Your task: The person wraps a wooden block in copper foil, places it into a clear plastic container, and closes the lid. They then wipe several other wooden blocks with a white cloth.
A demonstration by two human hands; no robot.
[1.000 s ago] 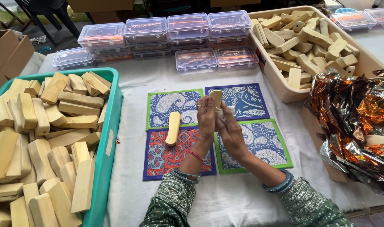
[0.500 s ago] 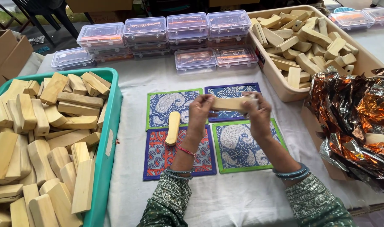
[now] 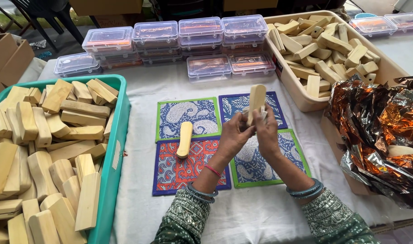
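Both of my hands hold one pale wooden piece (image 3: 256, 101) upright above the patterned cloth mats (image 3: 188, 118). My left hand (image 3: 234, 135) grips its lower part from the left, and my right hand (image 3: 267, 133) presses against it from the right, with something small and white between the fingers. A second wooden piece (image 3: 184, 138) lies flat on the mats to the left of my hands, across a blue mat and a red one.
A teal bin (image 3: 117, 131) full of wooden pieces stands at the left. A beige tub (image 3: 296, 86) of similar pieces sits at the back right, beside crumpled metallic foil (image 3: 378, 122). Clear plastic boxes (image 3: 202, 34) are stacked along the back on the white cloth.
The wooden piece was held level between my hands half a second ago; now it stands upright and my hands have closed together around its lower part.
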